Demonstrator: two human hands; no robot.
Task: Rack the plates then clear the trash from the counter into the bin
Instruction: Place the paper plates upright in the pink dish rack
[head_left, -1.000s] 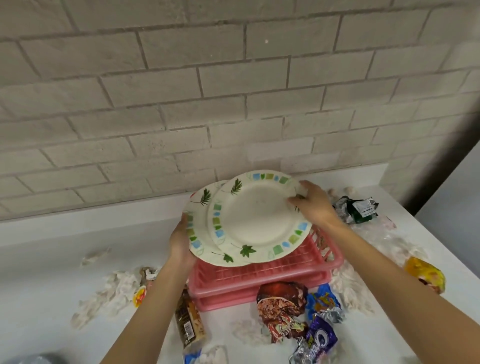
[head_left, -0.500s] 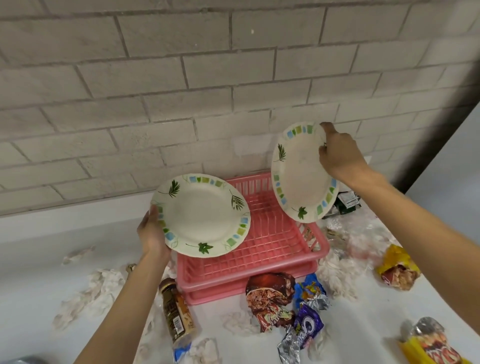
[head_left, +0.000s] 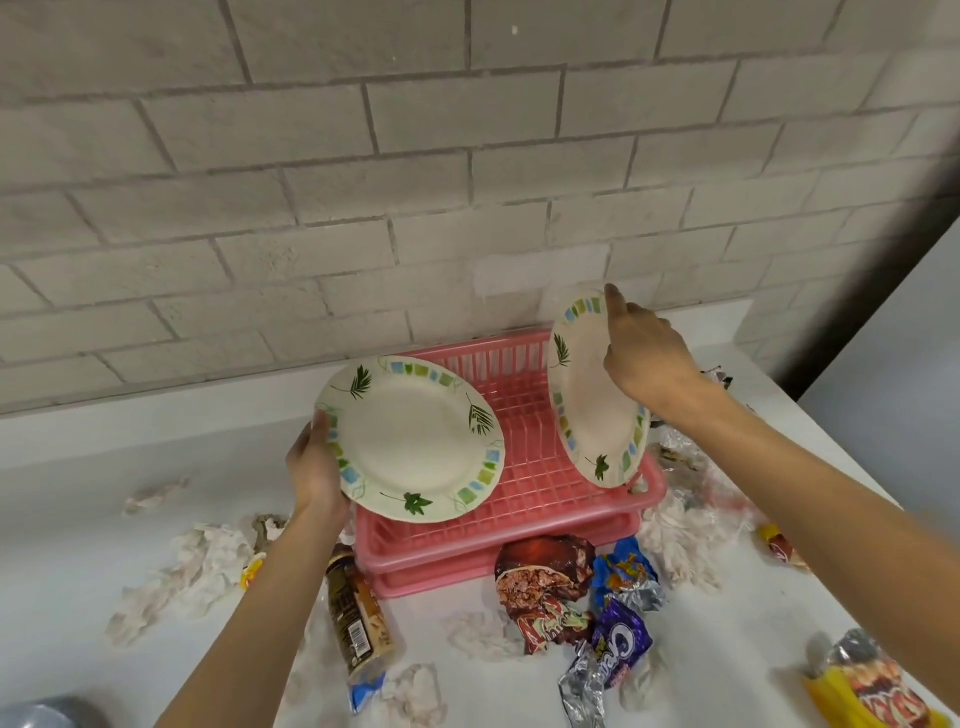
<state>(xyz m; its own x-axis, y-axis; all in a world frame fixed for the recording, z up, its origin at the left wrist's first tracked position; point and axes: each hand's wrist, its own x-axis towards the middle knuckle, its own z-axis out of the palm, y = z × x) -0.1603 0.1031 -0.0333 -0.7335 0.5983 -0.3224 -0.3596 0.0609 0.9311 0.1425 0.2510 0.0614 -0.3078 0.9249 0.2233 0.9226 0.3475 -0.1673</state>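
Lots of trash lies on the white counter (head_left: 78, 519) round the pink rack (head_left: 519, 525): crumpled tissues (head_left: 192, 566) to the left, a brown bottle (head_left: 358, 618) on its side by the left forearm, a brown wrapper (head_left: 545, 577) touching the rack's front, w/ a blue wrapper (head_left: 623, 566) & a purple wrapper (head_left: 618, 639) just beside it, a yellow packet (head_left: 862, 686) at the near right corner, and clear plastic (head_left: 701, 467) under the right forearm. Grey brick wall (head_left: 415, 182) behind. Both plates are white w/ green leaves & blue-green squares round the rim. The left plate (head_left: 410, 441) is tilted, face up toward the camera, over the rack's left end & hiding that end; the left hand (head_left: 317, 467) grips its left rim, thumb on the front. The right plate (head_left: 587, 405) stands on edge, nearly upright, at the rack's right end; the right hand (head_left: 644, 353) holds its right rim, fingers curled, index finger pointing up by the top edge. The rack is slatted & sits on a matching pink tray (head_left: 467, 582). The right plate's bottom edge dips inside the rack; can't tell if it sits in a slot.
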